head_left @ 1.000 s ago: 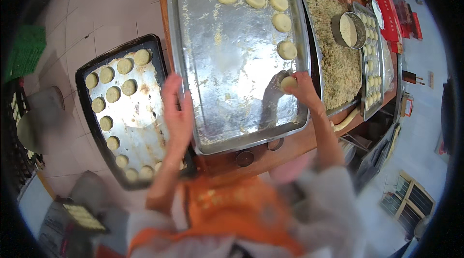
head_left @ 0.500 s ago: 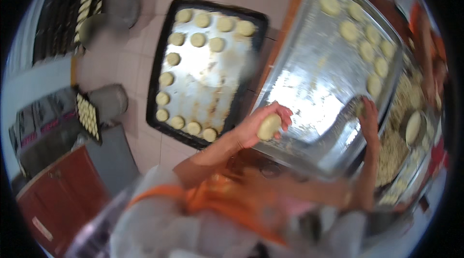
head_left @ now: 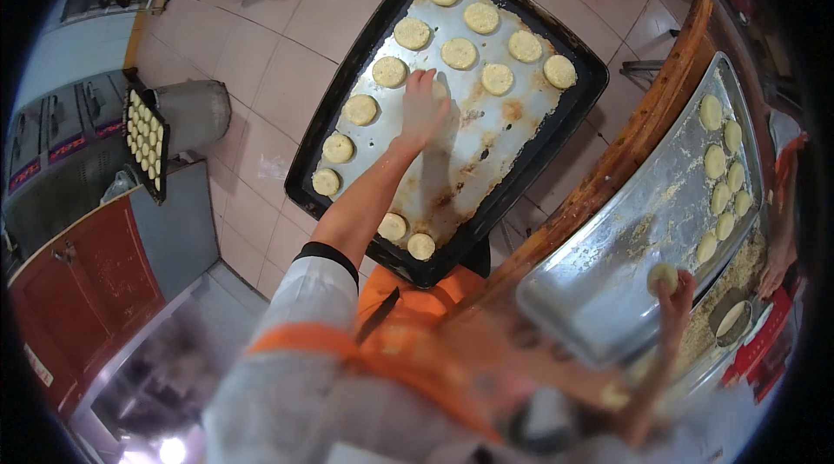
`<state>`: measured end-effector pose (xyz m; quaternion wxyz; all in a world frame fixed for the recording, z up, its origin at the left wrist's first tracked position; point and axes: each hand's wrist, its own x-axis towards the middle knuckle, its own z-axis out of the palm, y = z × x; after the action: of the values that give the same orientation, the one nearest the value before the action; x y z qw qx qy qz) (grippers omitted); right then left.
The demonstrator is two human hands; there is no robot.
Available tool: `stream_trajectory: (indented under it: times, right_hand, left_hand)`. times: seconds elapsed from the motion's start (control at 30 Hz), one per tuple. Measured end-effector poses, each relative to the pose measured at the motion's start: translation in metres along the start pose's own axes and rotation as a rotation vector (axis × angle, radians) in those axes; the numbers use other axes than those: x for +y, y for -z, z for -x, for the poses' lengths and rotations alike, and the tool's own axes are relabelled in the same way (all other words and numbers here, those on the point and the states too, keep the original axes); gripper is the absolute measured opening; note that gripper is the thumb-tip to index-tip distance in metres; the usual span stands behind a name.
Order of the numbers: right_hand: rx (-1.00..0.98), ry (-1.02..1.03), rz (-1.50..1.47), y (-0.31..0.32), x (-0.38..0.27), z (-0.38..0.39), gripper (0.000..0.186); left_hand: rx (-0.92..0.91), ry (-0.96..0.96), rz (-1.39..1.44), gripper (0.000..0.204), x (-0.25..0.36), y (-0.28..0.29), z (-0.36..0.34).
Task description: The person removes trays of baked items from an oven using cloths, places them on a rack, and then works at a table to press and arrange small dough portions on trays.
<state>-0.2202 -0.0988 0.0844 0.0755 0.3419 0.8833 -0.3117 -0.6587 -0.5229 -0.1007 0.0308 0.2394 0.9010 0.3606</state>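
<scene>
My left hand [head_left: 423,109] reaches over the black-rimmed baking tray [head_left: 521,195], its fingers closed round a pale dough round [head_left: 440,85] that they partly hide. On that tray, flat dough rounds, such as a dough round [head_left: 459,53] just beyond the hand, stand apart in rows along the far end and left side. My right hand [head_left: 678,297] grips another dough round [head_left: 663,278] above the near end of a shiny metal tray [head_left: 599,247]. Several more dough rounds [head_left: 715,162] lie at that tray's far right.
A wooden table edge [head_left: 638,138] runs between the two trays. Right of the metal tray are a crumbly filling [head_left: 702,331], a small bowl [head_left: 731,321] and another person's arm [head_left: 781,247]. A loaded tray [head_left: 145,138] stands left, near a red cabinet [head_left: 87,290].
My left hand has swung from the metal tray over to the baking tray with its dough round. My right hand has lifted a dough round. The view has shifted toward the baking tray.
</scene>
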Motion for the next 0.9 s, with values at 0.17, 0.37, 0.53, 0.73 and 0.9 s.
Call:
stream_trajectory:
  times: [0.17, 0.37, 0.53, 0.73, 0.9]
  right_hand:
    - [-0.288, -0.007, -0.346, -0.073, -0.241, -0.056, 0.042]
    - [0.115, 0.342, 0.035, -0.214, -0.29, -0.172, 0.031]
    - [0.06, 0.414, 0.188, -0.278, -0.243, -0.191, 0.028]
    - [0.084, 0.244, -0.153, -0.17, -0.29, -0.172, 0.022]
    - [0.412, 0.231, -0.011, -0.056, -0.219, -0.178, 0.026]
  left_hand:
    - [-0.203, 0.016, -0.164, 0.057, -0.004, 0.023, -0.002]
    - [-0.187, 0.004, -0.06, 0.063, -0.004, 0.036, 0.004]
    - [-0.2, -0.022, -0.053, 0.062, -0.028, 0.04, 0.028]
    - [-0.232, 0.212, 0.349, 0.055, -0.004, 0.05, 0.057]
    - [-0.323, 0.09, -0.017, 0.051, 0.03, 0.045, 0.084]
